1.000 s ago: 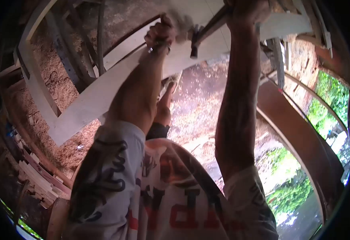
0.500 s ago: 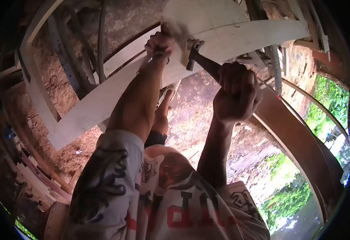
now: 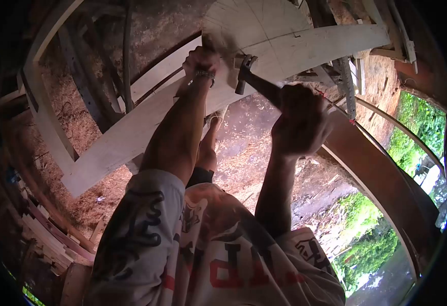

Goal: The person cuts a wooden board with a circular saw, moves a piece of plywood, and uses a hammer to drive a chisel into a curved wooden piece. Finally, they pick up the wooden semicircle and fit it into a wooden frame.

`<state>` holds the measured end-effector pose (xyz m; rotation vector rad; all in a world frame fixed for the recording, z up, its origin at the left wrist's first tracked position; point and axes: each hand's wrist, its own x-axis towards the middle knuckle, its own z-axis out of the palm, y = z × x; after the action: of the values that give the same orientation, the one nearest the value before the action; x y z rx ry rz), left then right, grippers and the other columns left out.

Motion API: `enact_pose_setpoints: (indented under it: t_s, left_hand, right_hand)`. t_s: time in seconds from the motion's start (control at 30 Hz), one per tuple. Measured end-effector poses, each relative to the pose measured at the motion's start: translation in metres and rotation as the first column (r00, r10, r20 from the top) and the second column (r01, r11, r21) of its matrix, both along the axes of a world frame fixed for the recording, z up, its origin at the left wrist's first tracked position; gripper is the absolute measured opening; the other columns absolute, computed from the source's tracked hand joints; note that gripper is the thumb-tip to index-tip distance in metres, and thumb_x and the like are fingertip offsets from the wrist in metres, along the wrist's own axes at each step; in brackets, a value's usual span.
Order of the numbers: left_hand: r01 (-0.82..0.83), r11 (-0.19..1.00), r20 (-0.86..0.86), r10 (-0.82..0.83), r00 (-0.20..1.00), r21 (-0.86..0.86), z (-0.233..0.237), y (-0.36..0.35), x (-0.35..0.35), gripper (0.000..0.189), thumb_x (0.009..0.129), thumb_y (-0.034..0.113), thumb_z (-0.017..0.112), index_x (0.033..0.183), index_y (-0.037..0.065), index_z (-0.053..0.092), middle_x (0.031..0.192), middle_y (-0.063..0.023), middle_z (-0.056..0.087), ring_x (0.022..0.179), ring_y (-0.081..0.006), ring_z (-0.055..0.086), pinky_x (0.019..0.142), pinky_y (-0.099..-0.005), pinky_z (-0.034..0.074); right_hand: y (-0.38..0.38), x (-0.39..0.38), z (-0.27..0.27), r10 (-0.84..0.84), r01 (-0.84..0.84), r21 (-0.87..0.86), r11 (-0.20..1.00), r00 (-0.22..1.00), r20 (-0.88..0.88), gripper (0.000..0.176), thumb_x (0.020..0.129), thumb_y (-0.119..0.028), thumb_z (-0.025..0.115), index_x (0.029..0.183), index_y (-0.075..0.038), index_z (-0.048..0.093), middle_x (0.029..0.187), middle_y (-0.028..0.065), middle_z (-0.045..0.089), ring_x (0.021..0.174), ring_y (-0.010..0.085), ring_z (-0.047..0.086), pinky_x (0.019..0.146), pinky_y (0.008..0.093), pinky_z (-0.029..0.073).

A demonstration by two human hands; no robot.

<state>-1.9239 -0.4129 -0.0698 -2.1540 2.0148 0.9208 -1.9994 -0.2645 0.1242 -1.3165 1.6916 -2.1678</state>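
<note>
My right hand (image 3: pixel 301 120) is wrapped round the handle of a hammer (image 3: pixel 265 91). The hammer's dark metal head hangs over the near edge of a long pale board (image 3: pixel 126 137), just right of my left hand (image 3: pixel 201 60). That left hand is a closed fist at the board's far side, with a bracelet on its wrist. What its fingers grip is hidden; a dark, blurred shape shows just beyond the knuckles. Behind the hammer head, a wide pale wooden panel (image 3: pixel 256 23) with pencil lines meets the board.
An angled pale timber (image 3: pixel 50 112) joins the board's left end. Dark posts (image 3: pixel 83 76) stand behind it. A broad brown plank (image 3: pixel 371 163) slopes down on the right, and stacked wood strips (image 3: pixel 44 239) lie at lower left. Wood shavings (image 3: pixel 244 153) cover the ground.
The hammer head has shifted slightly left and down, still beside my left fist. My left fist has moved slightly left. The whole view has shifted a little.
</note>
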Motion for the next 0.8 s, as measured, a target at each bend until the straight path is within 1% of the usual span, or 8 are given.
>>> enact_pose_setpoints:
  t_s: [0.07,0.2,0.37,0.43,0.57,0.67,0.73,0.8]
  left_hand:
    - [-0.019,0.997,-0.045,0.022,0.999,0.071,0.011,-0.002,0.001,0.078,0.099,0.059,0.019,0.098,0.002,0.073,0.109,-0.0266,0.068,0.107,-0.0411,0.065,0.090,-0.0500,0.052]
    - [-0.059,0.997,-0.033,0.061,0.998,0.057,0.009,0.000,0.000,0.081,0.099,0.059,0.016,0.101,0.000,0.072,0.103,-0.0253,0.070,0.103,-0.0406,0.067,0.093,-0.0497,0.050]
    - [-0.063,0.997,-0.005,0.063,0.998,-0.046,0.002,-0.003,-0.001,0.068,0.099,0.053,0.025,0.088,0.006,0.072,0.091,-0.0185,0.073,0.089,-0.0364,0.071,0.082,-0.0490,0.054]
    - [-0.029,0.997,-0.014,0.028,1.000,-0.074,0.002,0.002,0.002,0.068,0.099,0.053,0.025,0.088,0.006,0.072,0.092,-0.0186,0.073,0.090,-0.0364,0.071,0.082,-0.0490,0.054]
    - [-0.034,0.999,-0.063,0.033,0.997,-0.028,0.009,-0.001,0.002,0.064,0.100,0.052,0.025,0.095,0.010,0.072,0.097,-0.0214,0.071,0.094,-0.0368,0.070,0.084,-0.0517,0.053]
    - [0.026,0.999,-0.080,-0.023,0.997,0.041,-0.009,-0.008,0.010,0.059,0.101,0.051,0.024,0.114,0.011,0.066,0.099,-0.0224,0.070,0.096,-0.0398,0.069,0.085,-0.0529,0.052]
    - [0.397,0.905,-0.089,-0.413,0.906,-0.154,-0.033,-0.015,0.036,0.058,0.099,0.051,0.038,0.133,0.005,0.050,0.115,-0.0232,0.064,0.109,-0.0431,0.061,0.092,-0.0532,0.049]
    - [0.478,0.826,-0.056,-0.515,0.855,-0.297,-0.002,0.003,0.076,0.063,0.094,0.049,0.050,0.138,0.004,0.045,0.124,-0.0238,0.058,0.115,-0.0431,0.056,0.096,-0.0529,0.047]
  right_hand:
    - [-0.028,-0.018,0.017,0.300,-0.258,-0.160,0.953,0.875,0.380,0.037,0.105,-0.023,0.034,0.070,-0.012,0.034,0.058,-0.0031,0.024,0.050,0.0087,0.021,0.047,0.0259,0.022]
    - [-0.103,-0.060,0.021,0.173,-0.237,0.077,0.969,0.864,0.473,0.034,0.102,-0.025,0.043,0.073,-0.009,0.048,0.057,-0.0026,0.030,0.045,0.0077,0.027,0.041,0.0255,0.021]
    - [-0.131,-0.076,0.029,0.133,-0.326,0.247,0.913,0.807,0.576,0.036,0.099,-0.024,0.053,0.065,-0.019,0.041,0.052,-0.0079,0.028,0.038,0.0058,0.024,0.036,0.0258,0.019]
    - [-0.121,-0.084,0.021,0.223,-0.361,0.100,0.927,0.746,0.627,0.035,0.101,-0.025,0.046,0.068,-0.013,0.046,0.053,-0.0049,0.028,0.041,0.0068,0.026,0.039,0.0259,0.020]
    - [-0.085,-0.059,0.041,0.152,-0.293,0.207,0.933,0.846,0.512,0.039,0.102,-0.022,0.041,0.095,0.008,0.064,0.051,-0.0018,0.034,0.037,0.0074,0.031,0.036,0.0258,0.024]
    - [-0.084,-0.055,0.050,0.145,-0.299,0.270,0.915,0.869,0.473,0.038,0.102,-0.021,0.037,0.113,0.008,0.059,0.053,-0.0021,0.030,0.039,0.0080,0.027,0.038,0.0256,0.023]
    - [-0.101,-0.086,0.036,0.247,-0.422,0.222,0.879,0.802,0.544,0.045,0.101,-0.025,0.036,0.128,0.004,0.057,0.056,-0.0036,0.025,0.043,0.0090,0.024,0.042,0.0256,0.023]
    - [-0.129,-0.106,0.035,0.289,-0.520,0.100,0.848,0.613,0.735,0.026,0.097,-0.025,0.043,0.076,-0.012,0.051,0.056,-0.0020,0.026,0.046,0.0122,0.027,0.044,0.0281,0.026]
